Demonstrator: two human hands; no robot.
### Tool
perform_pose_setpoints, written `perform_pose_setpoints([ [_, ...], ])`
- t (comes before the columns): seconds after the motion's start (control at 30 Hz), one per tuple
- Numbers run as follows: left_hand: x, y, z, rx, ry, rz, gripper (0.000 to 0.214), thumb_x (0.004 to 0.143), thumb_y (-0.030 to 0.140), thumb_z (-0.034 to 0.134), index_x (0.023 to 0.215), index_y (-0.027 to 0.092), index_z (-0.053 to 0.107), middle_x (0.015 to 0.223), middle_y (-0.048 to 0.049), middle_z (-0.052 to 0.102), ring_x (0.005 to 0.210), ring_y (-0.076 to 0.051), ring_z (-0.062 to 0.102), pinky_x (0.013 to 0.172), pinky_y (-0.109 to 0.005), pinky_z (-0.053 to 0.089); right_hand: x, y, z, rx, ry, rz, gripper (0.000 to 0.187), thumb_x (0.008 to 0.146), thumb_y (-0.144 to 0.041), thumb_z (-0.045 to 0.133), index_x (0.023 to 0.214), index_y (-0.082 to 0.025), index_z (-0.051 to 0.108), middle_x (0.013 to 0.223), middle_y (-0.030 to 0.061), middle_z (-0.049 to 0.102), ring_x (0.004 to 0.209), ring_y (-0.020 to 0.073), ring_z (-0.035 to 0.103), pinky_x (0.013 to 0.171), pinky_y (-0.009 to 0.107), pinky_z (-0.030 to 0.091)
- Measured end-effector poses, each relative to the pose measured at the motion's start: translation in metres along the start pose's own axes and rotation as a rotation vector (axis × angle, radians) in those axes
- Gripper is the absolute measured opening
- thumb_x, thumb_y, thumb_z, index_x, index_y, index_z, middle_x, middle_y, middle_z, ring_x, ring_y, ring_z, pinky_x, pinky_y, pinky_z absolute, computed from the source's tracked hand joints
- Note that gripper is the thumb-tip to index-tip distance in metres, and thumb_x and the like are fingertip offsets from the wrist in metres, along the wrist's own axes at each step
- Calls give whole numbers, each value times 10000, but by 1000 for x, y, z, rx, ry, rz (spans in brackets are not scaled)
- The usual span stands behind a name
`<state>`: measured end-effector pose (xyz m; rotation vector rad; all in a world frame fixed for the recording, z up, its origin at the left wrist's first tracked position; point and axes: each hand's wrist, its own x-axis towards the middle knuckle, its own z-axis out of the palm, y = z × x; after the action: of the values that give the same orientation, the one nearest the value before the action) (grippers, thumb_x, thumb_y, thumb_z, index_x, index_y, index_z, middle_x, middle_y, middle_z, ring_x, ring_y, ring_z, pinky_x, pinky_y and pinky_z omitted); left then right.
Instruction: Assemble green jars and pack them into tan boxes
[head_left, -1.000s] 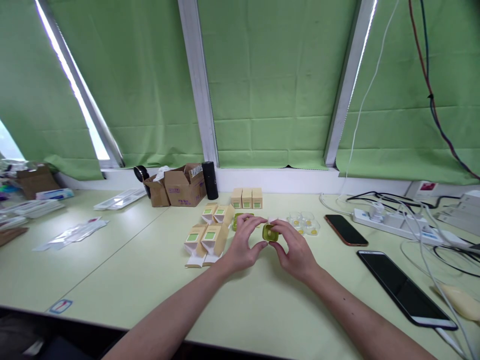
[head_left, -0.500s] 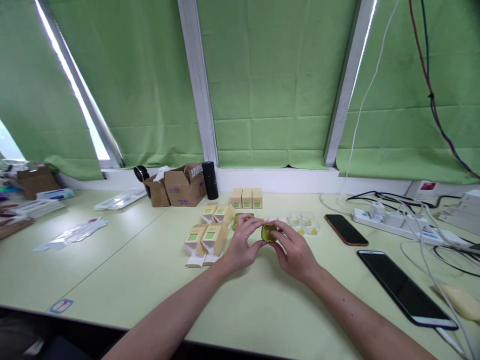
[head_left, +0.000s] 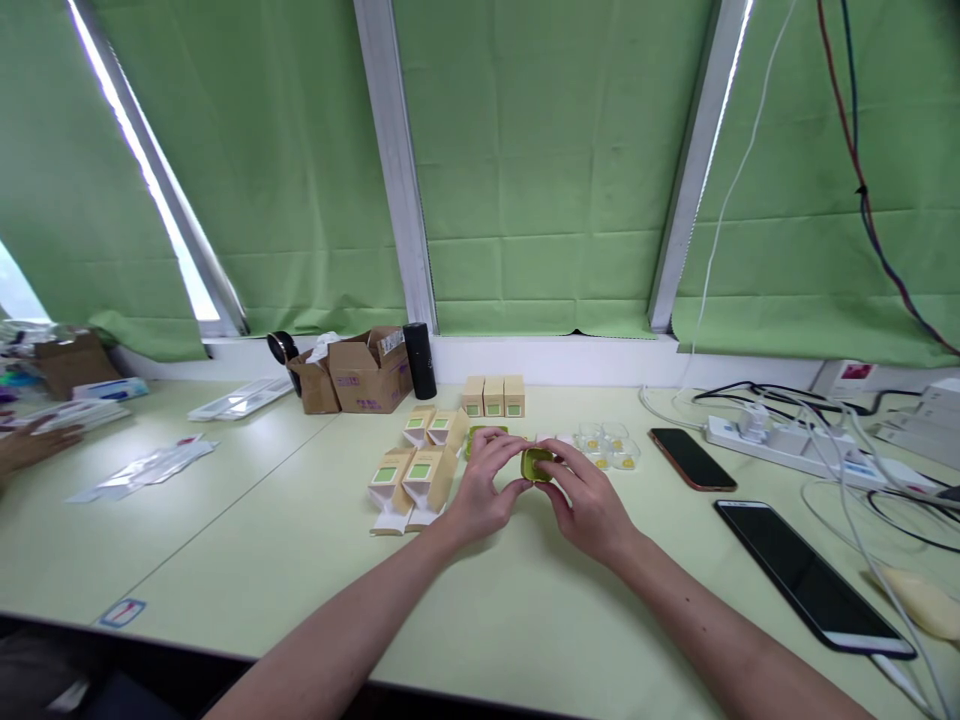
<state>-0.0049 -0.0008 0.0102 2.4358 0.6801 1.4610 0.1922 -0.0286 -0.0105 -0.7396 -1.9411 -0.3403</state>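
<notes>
A small olive-green case (head_left: 535, 463) is pinched between both of my hands above the pale green table (head_left: 247, 540). My left hand (head_left: 484, 487) grips its left side with thumb and fingers curled. My right hand (head_left: 589, 503) holds its right side the same way. Just left of my hands lie several tan cartons with green labels (head_left: 416, 470), flaps open. Three closed tan cartons (head_left: 493, 396) stand in a row behind. A second green case (head_left: 472, 438) is partly hidden behind my left fingers.
Clear plastic blisters (head_left: 609, 446) lie right of my hands. Two phones (head_left: 690, 459) (head_left: 810, 575), a power strip (head_left: 795, 450) and cables fill the right side. Brown boxes (head_left: 367, 370) and a black cylinder (head_left: 420, 360) stand at the back. Another person's hand (head_left: 34, 445) rests at far left.
My hands have closed in on the green case and shifted it slightly left. At the far left, another person's hand has come into view.
</notes>
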Motion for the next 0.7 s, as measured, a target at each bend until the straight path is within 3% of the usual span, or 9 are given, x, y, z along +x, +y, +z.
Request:
perform_pose_setpoints([
  [0.3,0,0,1,-4,3,1,476,863,145,730,1320,249,644,1189,-97,694,1193,-287,475,1033,-505,462,1,-2,-1,20,19,4,283,972,-70,531,1205,-206,614,1312,165,623,1123,259,670,908,430,619],
  [0.7,0,-1,2,24,19,-7,451,874,185,728,1314,253,654,1185,-107,699,1189,-297,491,1025,-523,465,0,1,1,12,-2,-18,303,974,-52,499,1198,-204,636,1357,175,595,1206,283,639,898,428,618],
])
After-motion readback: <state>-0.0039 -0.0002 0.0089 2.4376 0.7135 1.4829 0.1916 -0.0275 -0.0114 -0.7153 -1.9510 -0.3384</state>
